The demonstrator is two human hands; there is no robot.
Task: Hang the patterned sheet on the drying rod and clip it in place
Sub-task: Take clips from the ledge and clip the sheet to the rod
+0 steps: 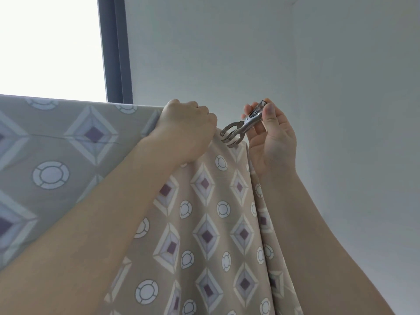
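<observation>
The patterned sheet [211, 223], beige with diamonds and circles, hangs draped over the drying rod, which the cloth hides. My left hand [188, 130] is closed on the sheet's top fold, pressing it at the rod. My right hand [270, 137] pinches the handles of a metal clip [238, 127] between thumb and fingers. The clip's forked jaws are spread and sit right at the sheet's top edge, just right of my left hand.
A bright window [50, 46] with a dark frame [116, 48] fills the upper left. A plain grey-white wall or ceiling [318, 64] lies behind and to the right. The sheet stretches flat toward the left edge.
</observation>
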